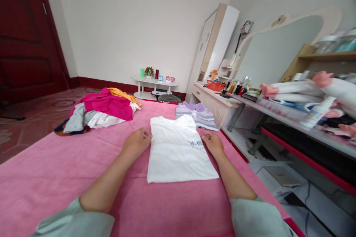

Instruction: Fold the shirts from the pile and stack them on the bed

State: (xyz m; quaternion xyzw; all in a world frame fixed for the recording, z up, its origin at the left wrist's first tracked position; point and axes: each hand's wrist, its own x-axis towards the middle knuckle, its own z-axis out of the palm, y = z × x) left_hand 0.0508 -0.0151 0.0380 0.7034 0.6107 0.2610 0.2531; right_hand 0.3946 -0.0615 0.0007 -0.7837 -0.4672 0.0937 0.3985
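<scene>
— Look across the pink, cloth-covered bed [172, 209]. Where to find the folded white fabric T-shirt with blue lettering [175, 159]?
— Flat near the right edge, just before the striped lilac-and-grey collared shirt [207, 117] by the far-right corner.
— How to read bare left hand [137, 141] and bare right hand [213, 143]?
— Curled narrow at opposite sides; impossible to tell whether pinching fabric.
— Handling?
— Probably light, soft, limp; best taken by both side edges.

A lived-in home bedroom around me — pink cover [91, 170] spread wide at six o'clock, curvy-framed mirror [280, 48] at two, cosmetic bottles [238, 88] below it, dark red panelled door [25, 37] at ten
</scene>
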